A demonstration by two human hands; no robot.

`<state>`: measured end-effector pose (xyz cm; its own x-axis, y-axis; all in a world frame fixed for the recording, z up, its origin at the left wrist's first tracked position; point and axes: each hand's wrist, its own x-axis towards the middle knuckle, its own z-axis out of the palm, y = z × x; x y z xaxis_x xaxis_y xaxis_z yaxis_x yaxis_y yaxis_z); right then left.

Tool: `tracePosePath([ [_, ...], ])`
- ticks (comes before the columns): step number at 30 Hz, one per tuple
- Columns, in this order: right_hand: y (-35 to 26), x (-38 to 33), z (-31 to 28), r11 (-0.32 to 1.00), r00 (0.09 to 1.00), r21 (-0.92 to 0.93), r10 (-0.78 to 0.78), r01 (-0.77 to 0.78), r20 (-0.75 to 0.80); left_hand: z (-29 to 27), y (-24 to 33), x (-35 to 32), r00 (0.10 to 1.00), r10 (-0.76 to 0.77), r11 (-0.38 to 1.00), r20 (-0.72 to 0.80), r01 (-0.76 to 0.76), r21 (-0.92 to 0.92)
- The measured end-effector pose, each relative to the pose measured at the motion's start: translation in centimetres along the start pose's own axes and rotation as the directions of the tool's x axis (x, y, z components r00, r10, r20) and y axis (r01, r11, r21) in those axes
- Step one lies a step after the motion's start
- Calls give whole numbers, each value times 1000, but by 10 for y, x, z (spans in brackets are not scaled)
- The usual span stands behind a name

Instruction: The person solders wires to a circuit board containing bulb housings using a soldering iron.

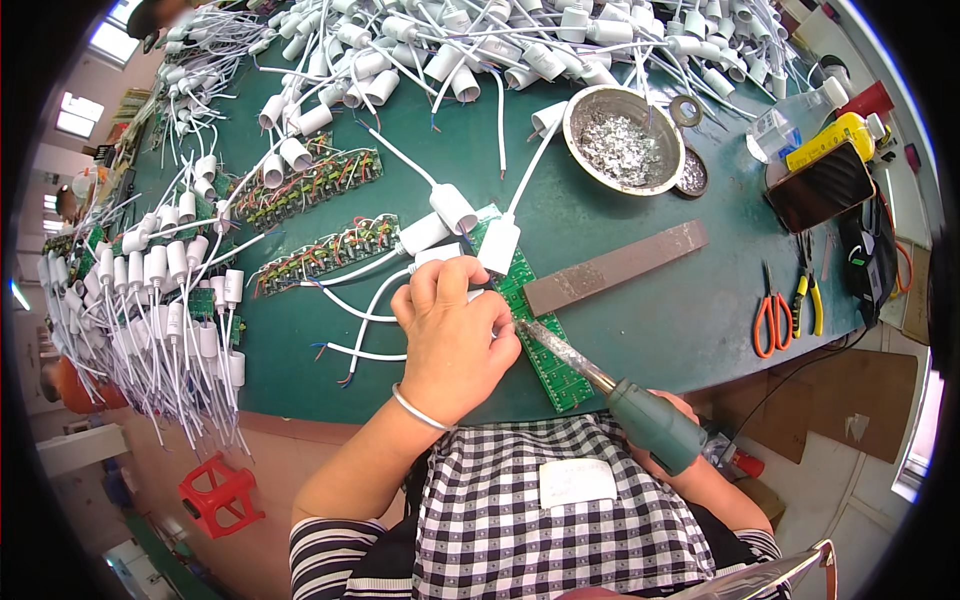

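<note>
My left hand [450, 340] is closed in a pinch over the left edge of a green circuit board [560, 370]. What its fingertips hold is hidden, though a thin dark wire shows beside them. My right hand [678, 404] is wrapped round the green handle of a soldering iron [655, 425]. The iron's metal tip reaches the board just right of my left fingers. White lamp sockets [498, 245] with white cables lie on and beside the board's far end. A long grey-brown bar [615, 268] rests with one end against the board.
A metal pan [570, 140] of silvery scraps stands beyond the bar. Orange-handled scissors [770, 325], yellow-handled pliers [808, 300], a phone [820, 188] and a yellow bottle [835, 140] are at right. Wired boards [325, 255] and piled sockets [170, 265] lie left; a red stool [222, 495] stands below.
</note>
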<state>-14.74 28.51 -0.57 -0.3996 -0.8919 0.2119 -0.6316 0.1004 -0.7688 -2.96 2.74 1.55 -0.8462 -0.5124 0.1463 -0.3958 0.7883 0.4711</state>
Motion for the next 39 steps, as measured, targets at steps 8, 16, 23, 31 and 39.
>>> tracePosePath([
  [8, 11, -13, 5, 998, 998, 18, 61, -61, -22, 0, 0, 0, 1000, -6, 1000, 8, 5, 9],
  [16, 4, -11, 5, 888, 921, 246, 382, -389, 77, 2, -1, 0, 1000, 0, 1000, 3, 0, 0],
  [23, 3, -8, 5, 942, 958, 178, 287, -283, 5, 2, -1, 0, 999, 25, 1000, -44, -26, -7],
  [31, -15, 3, -7, 646, 840, 656, 542, -391, -33, 3, -10, -7, 968, 197, 979, -152, -188, 74],
  [39, -1, 24, -16, 677, 831, 736, 425, -27, -360, -64, -59, 78, 918, 395, 912, -39, -387, 132],
])
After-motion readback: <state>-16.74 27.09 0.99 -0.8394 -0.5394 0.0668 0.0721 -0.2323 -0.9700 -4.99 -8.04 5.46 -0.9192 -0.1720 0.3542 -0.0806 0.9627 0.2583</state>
